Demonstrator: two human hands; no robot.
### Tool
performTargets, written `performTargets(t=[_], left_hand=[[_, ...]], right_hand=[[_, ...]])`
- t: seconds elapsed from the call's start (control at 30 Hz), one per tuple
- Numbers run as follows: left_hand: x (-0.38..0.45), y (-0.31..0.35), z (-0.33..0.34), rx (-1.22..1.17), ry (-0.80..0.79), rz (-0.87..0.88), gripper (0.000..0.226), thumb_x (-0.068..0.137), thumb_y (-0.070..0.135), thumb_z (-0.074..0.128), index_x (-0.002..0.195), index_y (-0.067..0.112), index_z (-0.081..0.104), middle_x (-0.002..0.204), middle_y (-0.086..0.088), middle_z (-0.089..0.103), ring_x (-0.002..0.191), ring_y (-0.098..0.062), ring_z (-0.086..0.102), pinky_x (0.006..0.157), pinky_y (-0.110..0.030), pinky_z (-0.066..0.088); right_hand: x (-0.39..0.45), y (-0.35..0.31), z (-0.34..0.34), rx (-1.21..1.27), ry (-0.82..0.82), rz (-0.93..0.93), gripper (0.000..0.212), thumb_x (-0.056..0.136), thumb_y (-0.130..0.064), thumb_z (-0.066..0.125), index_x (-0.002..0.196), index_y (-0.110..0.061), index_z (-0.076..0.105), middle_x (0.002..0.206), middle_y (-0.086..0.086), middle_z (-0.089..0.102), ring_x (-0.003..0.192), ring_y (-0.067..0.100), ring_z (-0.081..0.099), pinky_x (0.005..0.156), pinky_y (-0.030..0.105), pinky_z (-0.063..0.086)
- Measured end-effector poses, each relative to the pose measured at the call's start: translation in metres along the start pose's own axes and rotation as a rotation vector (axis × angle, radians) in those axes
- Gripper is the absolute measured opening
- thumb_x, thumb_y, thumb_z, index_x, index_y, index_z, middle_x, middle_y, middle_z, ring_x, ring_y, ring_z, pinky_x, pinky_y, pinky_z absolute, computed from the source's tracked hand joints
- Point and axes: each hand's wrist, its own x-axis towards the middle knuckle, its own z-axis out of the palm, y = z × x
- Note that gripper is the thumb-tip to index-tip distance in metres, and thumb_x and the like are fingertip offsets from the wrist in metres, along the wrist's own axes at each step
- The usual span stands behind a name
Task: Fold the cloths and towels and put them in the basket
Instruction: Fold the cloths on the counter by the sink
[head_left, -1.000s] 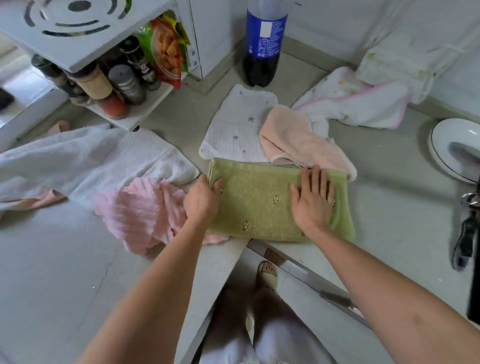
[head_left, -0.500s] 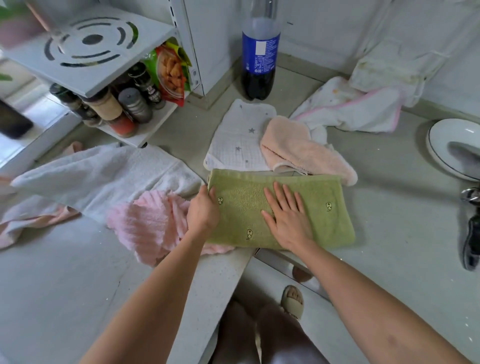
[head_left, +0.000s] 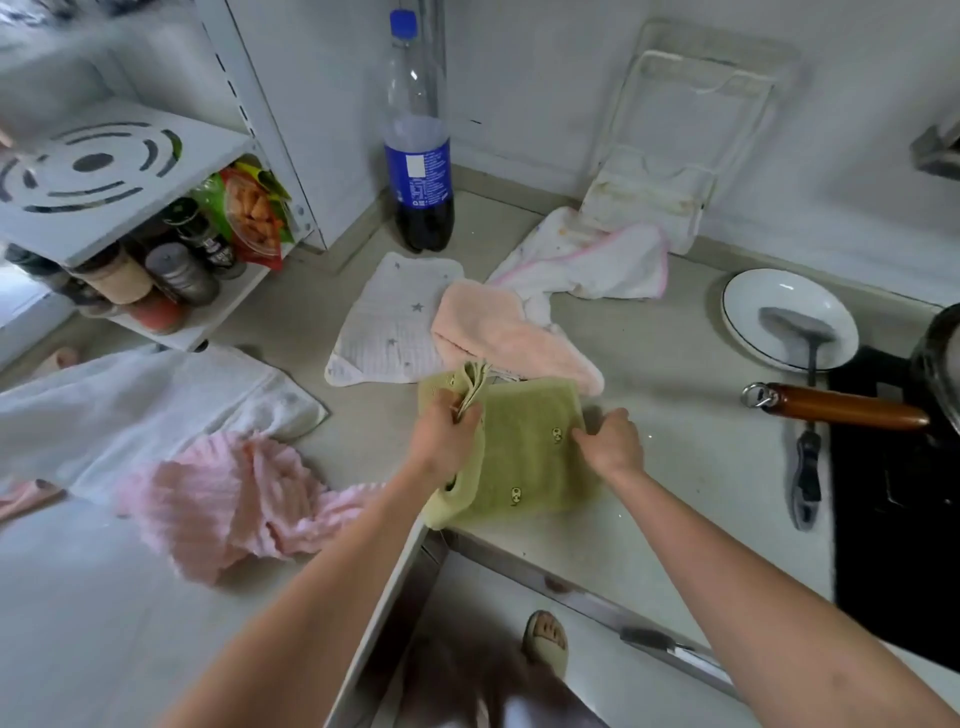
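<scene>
At the front edge of the surface lies the green towel (head_left: 524, 447), mid-fold — the left hand (head_left: 445, 435) pinches its gathered end, the right hand (head_left: 611, 441) grips the opposite edge. Next, I'd judge, comes squaring the layers; no basket shows.

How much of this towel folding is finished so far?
Nothing looks finished; no basket is in view. In hand: the green towel, partly folded, gripped by the left hand and right hand. Left: peach cloth, star-print cloth, pink ribbed towel, white towel.
</scene>
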Motion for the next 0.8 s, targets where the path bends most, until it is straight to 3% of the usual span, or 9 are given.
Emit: performTargets(t=[0.13, 0.23, 0.37, 0.5, 0.63, 0.8], left_hand=[[0.000, 0.017, 0.015, 0.041, -0.030, -0.003, 0.017, 0.100, 0.028, 0.045, 0.108, 0.014, 0.043, 0.076, -0.001, 0.053, 0.055, -0.010, 0.045, 0.043, -0.023, 0.033], [-0.002, 0.024, 0.018, 0.043, -0.021, -0.018, 0.012, 0.099, 0.026, 0.046, 0.105, 0.015, 0.044, 0.070, 0.001, 0.050, 0.051, -0.011, 0.041, 0.041, -0.020, 0.030], [-0.005, 0.031, 0.014, -0.062, 0.016, -0.038, 0.015, 0.097, 0.025, 0.051, 0.094, 0.010, 0.047, 0.074, -0.003, 0.048, 0.062, -0.015, 0.043, 0.055, -0.027, 0.036], [-0.013, 0.042, 0.007, -0.255, -0.012, -0.056, 0.017, 0.095, 0.026, 0.054, 0.103, 0.011, 0.053, 0.090, -0.009, 0.063, 0.075, -0.022, 0.061, 0.068, -0.038, 0.055], [-0.021, 0.053, 0.001, -0.407, -0.011, -0.060, 0.013, 0.098, 0.023, 0.050, 0.097, 0.010, 0.053, 0.090, -0.007, 0.061, 0.076, -0.015, 0.064, 0.056, -0.026, 0.056], [-0.028, 0.050, -0.010, -0.437, 0.028, -0.009, 0.014, 0.097, 0.024, 0.051, 0.089, 0.013, 0.052, 0.096, -0.009, 0.063, 0.079, -0.017, 0.065, 0.056, -0.026, 0.055]], right_hand=[[0.011, 0.001, -0.007, 0.233, -0.209, 0.037, 0.030, 0.075, -0.017, 0.068, 0.104, -0.009, 0.067, 0.099, 0.013, 0.070, 0.088, 0.027, 0.066, 0.069, 0.029, 0.052], [0.000, -0.010, -0.019, 0.386, -0.339, 0.056, 0.021, 0.079, -0.010, 0.069, 0.100, -0.010, 0.067, 0.085, 0.007, 0.068, 0.073, 0.017, 0.064, 0.054, 0.021, 0.045], [-0.021, -0.035, -0.029, 0.490, -0.332, -0.108, 0.027, 0.079, -0.009, 0.068, 0.104, -0.011, 0.061, 0.098, 0.007, 0.067, 0.089, 0.022, 0.065, 0.076, 0.032, 0.054], [-0.051, -0.065, -0.034, 0.467, -0.257, -0.319, 0.020, 0.082, -0.007, 0.064, 0.097, -0.013, 0.052, 0.091, 0.003, 0.060, 0.078, 0.017, 0.058, 0.064, 0.026, 0.046], [-0.071, -0.081, -0.034, 0.397, -0.181, -0.479, 0.020, 0.082, -0.009, 0.061, 0.082, -0.018, 0.043, 0.085, 0.003, 0.058, 0.075, 0.016, 0.054, 0.068, 0.029, 0.046], [-0.081, -0.082, -0.033, 0.401, -0.196, -0.548, 0.023, 0.084, -0.019, 0.065, 0.078, -0.020, 0.043, 0.087, 0.007, 0.063, 0.073, 0.016, 0.057, 0.070, 0.030, 0.049]])
